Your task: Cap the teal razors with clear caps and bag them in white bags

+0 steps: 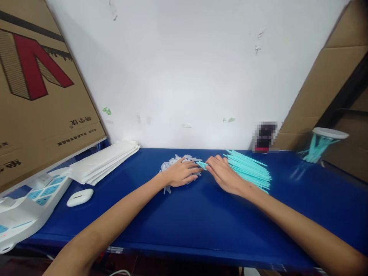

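My left hand (181, 173) lies palm down over a pile of small translucent pieces (171, 162), its fingers stretched out and slightly apart. Under the palm and fingers, part of the pile is hidden. Just to the right, my right hand (225, 174) is closed around thin teal sticks (202, 165). Their pointed ends stick out toward the left fingertips; how many it holds cannot be made out. Behind the right wrist, a large heap of the same teal sticks (251, 172) is spread on the blue table (184, 218).
At left are stacked white packets (105, 161), a white earbud case (79, 197) and a white power strip (43, 203). A clear container with a white rim (330, 133) holds teal sticks at right. Cardboard (57, 111) leans at left; a white wall (184, 76) stands behind.
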The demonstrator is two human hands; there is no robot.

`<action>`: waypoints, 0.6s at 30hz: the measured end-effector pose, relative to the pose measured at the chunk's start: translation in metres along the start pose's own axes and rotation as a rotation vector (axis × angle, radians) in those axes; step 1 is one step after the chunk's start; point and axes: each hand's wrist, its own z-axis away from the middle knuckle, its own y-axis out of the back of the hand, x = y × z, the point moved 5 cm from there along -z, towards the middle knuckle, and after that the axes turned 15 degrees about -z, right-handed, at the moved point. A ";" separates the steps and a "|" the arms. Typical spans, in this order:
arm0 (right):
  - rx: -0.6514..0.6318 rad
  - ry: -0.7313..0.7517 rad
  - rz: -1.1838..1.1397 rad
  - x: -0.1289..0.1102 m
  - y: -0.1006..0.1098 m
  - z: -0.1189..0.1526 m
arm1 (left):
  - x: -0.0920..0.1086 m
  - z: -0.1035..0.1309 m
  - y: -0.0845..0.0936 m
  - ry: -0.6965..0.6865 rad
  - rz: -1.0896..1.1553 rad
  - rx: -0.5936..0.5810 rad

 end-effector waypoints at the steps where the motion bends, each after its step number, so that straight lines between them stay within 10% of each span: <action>1: -0.010 0.022 0.020 0.001 0.000 -0.001 | -0.002 0.002 0.002 0.014 0.014 0.038; 9: -0.082 0.007 0.052 -0.005 -0.020 0.010 | -0.007 0.028 0.030 0.132 -0.045 0.407; 18: -0.199 0.132 0.103 -0.008 -0.032 0.026 | -0.045 0.096 0.030 0.478 -0.019 0.023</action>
